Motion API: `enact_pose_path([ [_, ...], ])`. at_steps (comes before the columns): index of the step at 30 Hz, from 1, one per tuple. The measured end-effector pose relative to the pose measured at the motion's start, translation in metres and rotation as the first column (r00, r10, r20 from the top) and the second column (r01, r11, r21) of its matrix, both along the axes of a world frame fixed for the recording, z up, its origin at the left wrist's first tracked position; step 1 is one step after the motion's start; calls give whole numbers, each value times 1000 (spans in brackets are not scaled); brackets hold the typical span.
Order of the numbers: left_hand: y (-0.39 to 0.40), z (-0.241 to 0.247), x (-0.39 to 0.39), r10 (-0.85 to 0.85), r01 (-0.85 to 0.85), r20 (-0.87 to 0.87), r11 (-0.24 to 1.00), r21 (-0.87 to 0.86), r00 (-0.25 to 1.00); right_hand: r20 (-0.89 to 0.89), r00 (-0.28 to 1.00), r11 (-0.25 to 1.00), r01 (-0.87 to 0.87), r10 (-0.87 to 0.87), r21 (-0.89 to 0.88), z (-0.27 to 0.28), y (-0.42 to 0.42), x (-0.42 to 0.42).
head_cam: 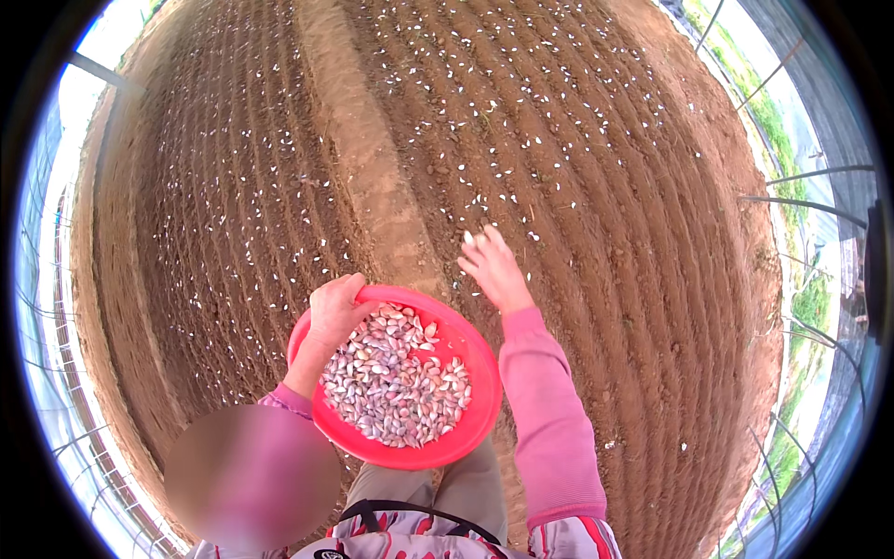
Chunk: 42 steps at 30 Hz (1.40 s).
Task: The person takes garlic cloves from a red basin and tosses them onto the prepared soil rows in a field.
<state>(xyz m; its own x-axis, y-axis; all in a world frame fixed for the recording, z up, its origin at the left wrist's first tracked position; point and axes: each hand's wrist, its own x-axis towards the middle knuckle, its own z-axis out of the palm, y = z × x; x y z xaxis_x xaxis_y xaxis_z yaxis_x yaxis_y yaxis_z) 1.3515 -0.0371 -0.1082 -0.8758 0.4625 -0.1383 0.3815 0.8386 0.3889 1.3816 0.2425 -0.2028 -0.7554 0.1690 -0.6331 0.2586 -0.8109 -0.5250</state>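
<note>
A round red plastic basin (484, 391) holding many garlic cloves (391, 391) is in front of my body. My left hand (336, 307) grips its upper left rim, thumb inside and fingers outside. To the upper right of the basin, my right hand (494, 269) is held out over the furrowed soil, fingers partly spread. A pale clove (468, 237) shows at its fingertips; whether they hold it or it is in the air, I cannot tell. Many more pale cloves lie scattered along the furrows on both sides.
A smooth earth path (363, 154) runs between two furrowed beds. Curved metal hoops (814, 202) and plastic sheeting stand along the right edge, with green grass beyond. More framing and sheeting line the left edge. A blurred round patch covers the lower left.
</note>
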Motion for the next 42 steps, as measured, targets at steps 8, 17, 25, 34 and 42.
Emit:
enact_pose_path([
  [8,-3,-7,0,12,-13,-27,999,-32,1000,-201,791,489,-138,578,862,96,-63,83],
  [17,31,-3,0,-56,53,-45,997,-58,997,468,610,-313,-349,639,883,56,-179,142],
  [25,34,0,-5,-106,103,-60,994,-41,993,113,781,431,-452,614,780,21,-180,171],
  [34,42,-15,-9,-153,146,-50,982,-123,987,-273,908,852,148,-319,-502,110,9,148],
  [42,53,-9,-3,-180,174,-37,977,-121,983,-279,771,820,546,-572,-171,96,184,175],
])
